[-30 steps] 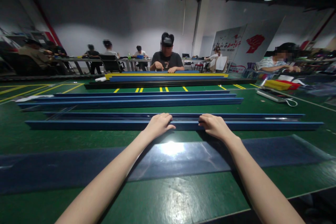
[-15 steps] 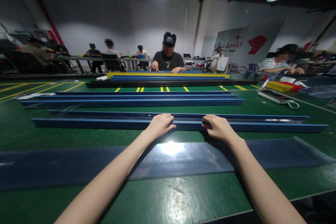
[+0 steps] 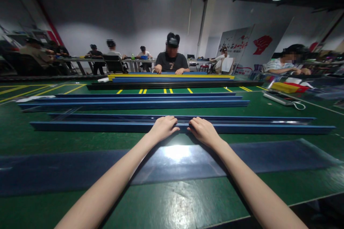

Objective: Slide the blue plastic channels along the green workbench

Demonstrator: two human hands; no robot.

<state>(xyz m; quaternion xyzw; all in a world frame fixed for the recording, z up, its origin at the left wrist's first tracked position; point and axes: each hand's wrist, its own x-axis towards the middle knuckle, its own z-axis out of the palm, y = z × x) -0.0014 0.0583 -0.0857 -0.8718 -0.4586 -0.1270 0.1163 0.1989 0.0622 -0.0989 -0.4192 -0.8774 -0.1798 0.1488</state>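
A long blue plastic channel (image 3: 94, 126) lies across the green table, with a clear, shiny inner part between its two raised walls. My left hand (image 3: 163, 127) is closed over the near wall of it, fingers over the top and thumb on the front. Close by on the right, my right hand (image 3: 203, 129) grips the same wall in a similar way, its thumb pointing left. A short stretch of blue wall shows between the two thumbs. The fingertips of both hands are hidden behind the wall. Under my forearms lies a wide, see-through plastic strip (image 3: 80, 166).
Beyond the channel lie more blue profiles (image 3: 134, 104), a black profile (image 3: 172, 85) and a yellow profile (image 3: 172, 77). A person (image 3: 172, 61) sits across the table, hands on the far profiles. To the right are a white device with a strap (image 3: 278, 99) and a yellow tray (image 3: 285, 87).
My right hand has slid left along the near wall, closer to my left hand. The left hand stays in place. The view has shifted very slightly.
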